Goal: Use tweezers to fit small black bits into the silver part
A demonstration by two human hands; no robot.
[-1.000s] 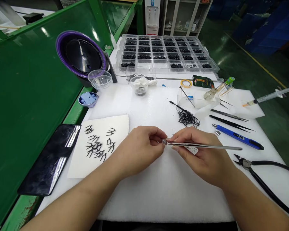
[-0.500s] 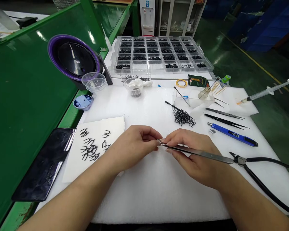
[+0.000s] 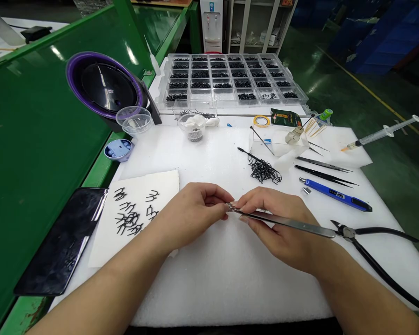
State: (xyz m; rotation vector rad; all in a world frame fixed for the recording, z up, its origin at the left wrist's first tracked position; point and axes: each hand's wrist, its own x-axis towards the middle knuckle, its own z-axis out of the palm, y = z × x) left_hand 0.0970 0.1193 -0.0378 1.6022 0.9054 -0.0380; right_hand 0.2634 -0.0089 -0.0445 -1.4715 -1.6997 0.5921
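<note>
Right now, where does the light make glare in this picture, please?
Head view: white glare spots on the green panel, a streak on the purple-rimmed black object; same head view: pale sheen along the tweezers in the right hand.

The slim metal tweezers point(image 3: 293, 224) were silver, the small bent wire-like pieces point(image 3: 264, 171) black and the flat foam mat point(image 3: 202, 279) plain white. The long utility knife point(image 3: 323, 188) was blue with a black end; the ring-shaped tape roll point(image 3: 261, 125) was yellow.

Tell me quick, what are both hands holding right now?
Left hand: closed, pinching a tiny shiny thing, too small to make out.
Right hand: closed, holding metal tweezers pointed toward the left hand.
</note>
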